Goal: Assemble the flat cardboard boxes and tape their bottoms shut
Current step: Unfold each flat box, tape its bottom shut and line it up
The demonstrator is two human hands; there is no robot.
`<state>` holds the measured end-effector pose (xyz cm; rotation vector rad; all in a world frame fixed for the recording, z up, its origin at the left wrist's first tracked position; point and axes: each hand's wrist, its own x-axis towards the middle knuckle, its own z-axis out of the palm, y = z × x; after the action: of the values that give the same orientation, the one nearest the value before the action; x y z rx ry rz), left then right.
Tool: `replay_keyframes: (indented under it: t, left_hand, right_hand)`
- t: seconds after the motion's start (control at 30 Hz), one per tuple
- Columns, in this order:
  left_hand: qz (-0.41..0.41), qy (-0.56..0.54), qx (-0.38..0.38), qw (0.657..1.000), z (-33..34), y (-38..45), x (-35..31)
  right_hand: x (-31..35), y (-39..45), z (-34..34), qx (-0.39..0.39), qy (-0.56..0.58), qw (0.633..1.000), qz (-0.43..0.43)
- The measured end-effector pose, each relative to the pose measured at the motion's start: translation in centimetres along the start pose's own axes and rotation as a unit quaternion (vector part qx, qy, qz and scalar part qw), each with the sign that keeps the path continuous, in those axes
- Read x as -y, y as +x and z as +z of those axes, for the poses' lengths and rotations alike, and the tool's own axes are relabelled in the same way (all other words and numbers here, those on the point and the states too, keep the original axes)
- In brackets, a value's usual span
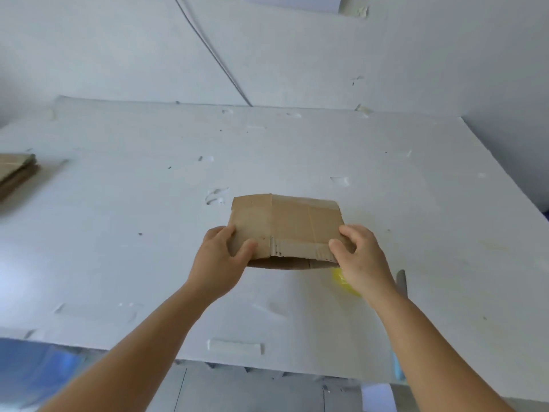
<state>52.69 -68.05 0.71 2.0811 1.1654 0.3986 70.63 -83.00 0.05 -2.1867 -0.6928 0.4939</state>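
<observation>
Tabletop point(297, 150), white and scuffed, with scraps of old tape stuck across it; fills most of the view and meets a pale wall at its far edge.

Stack of flat cardboard boxes point(15, 173) at the left edge, only partly in view. Likely the supply waiting to be assembled.

Flattened cardboard box point(285, 224) held over the middle of the tabletop, toward the near edge. Near flaps gape a little, a dark gap showing beneath them. Whether its far edge touches the surface, cannot tell. Judged to be at the opening-out stage; the bottom is not yet taped.

Left hand point(219, 263) grasps the box's near left corner, thumb on top, fingers curled round the side. Right hand point(359, 257) grasps the near right corner the same way. A grip at both ends suits pushing the sides inward to pop the flat sleeve square.

Yellow object point(344, 281) just behind the right wrist, mostly hidden; possibly a tape roll, cannot confirm. Grey blade-like tool point(401, 282) just right of that forearm, too partial to name. Both lie near the working hand, plausibly for the sealing step.
</observation>
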Motion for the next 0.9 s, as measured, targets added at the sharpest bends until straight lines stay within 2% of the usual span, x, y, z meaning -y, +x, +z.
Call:
replay_keyframes:
  t: [0.1,0.2,0.4,0.57,0.7,0.8,0.9]
  left_hand:
    - [-0.004,-0.035,0.03,0.999,-1.1,-0.1,0.4]
    - [-0.028,-0.079,0.02,0.996,-2.4,-0.2,0.5]
    - [-0.04,-0.073,-0.024,0.996,-4.0,0.6,0.1]
    - [-0.008,-0.051,-0.012,0.999,-4.6,0.7,-0.7]
    - [-0.009,-0.049,-0.026,0.998,-4.6,0.9,-1.2]
    - [0.012,-0.044,-0.032,0.998,-4.6,0.9,-1.9]
    - [0.032,-0.055,-0.033,0.997,-4.4,1.1,-2.7]
  right_hand:
    - [0.8,-0.5,0.3,0.004,0.047,0.999,0.001]
    - [1.6,-1.2,0.2,-0.001,0.09,0.996,0.0]
    - [3.1,-1.9,0.9,-0.069,0.14,0.987,-0.021]
    - [3.5,-2.0,0.6,-0.088,0.171,0.981,-0.023]
    - [4.2,-1.9,0.1,-0.063,0.167,0.983,-0.042]
    - [4.4,-1.7,0.2,-0.034,0.117,0.99,-0.064]
    - [4.7,-1.6,0.6,-0.065,0.075,0.993,-0.063]
